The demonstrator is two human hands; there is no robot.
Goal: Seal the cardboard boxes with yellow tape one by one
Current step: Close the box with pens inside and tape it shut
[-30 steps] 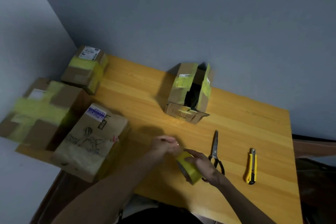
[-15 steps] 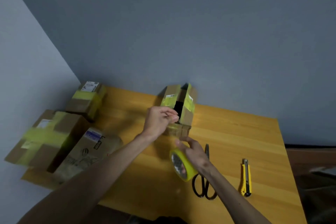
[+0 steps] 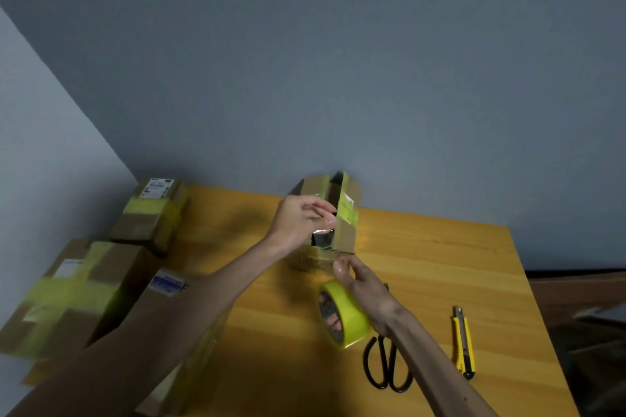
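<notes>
Head view, single frame: sealing in progress at a wooden table (image 3: pixel 423 264) set against a grey wall. Of the work done, the far box (image 3: pixel 152 213) and the large box (image 3: pixel 67 294) at the left edge both carry broad yellow bands across their tops and are judged sealed. The labelled box (image 3: pixel 169 288) beside them shows a blue sticker, but no band can be confirmed on it. The open box (image 3: pixel 342 230) stands near the wall at centre, its top flaps parted on a dark gap, with strips of yellow already on the flaps. It is judged to be the box in hand and barely begun. The left hand (image 3: pixel 305 220) is raised in front of this gap, thumb and forefinger pinched on what appears to be the tape end (image 3: pixel 321 235), a glossy film running down toward the roll. The right hand (image 3: pixel 362 284) grasps the yellow tape roll (image 3: pixel 349 315) just below the box, fingers through its core and thumb raised. Left to do, by this reading: close the flaps, lay the strip, and cut it. The scissors (image 3: pixel 386 366) and utility knife (image 3: pixel 463 342) lie untouched on the table to the right. Hard to make out: the left boxes are blurred, the left forearm covers most of the labelled box, the right forearm hides the scissor blades, and the hands mask the open box's front, so whether any tape has adhered cannot be told
</notes>
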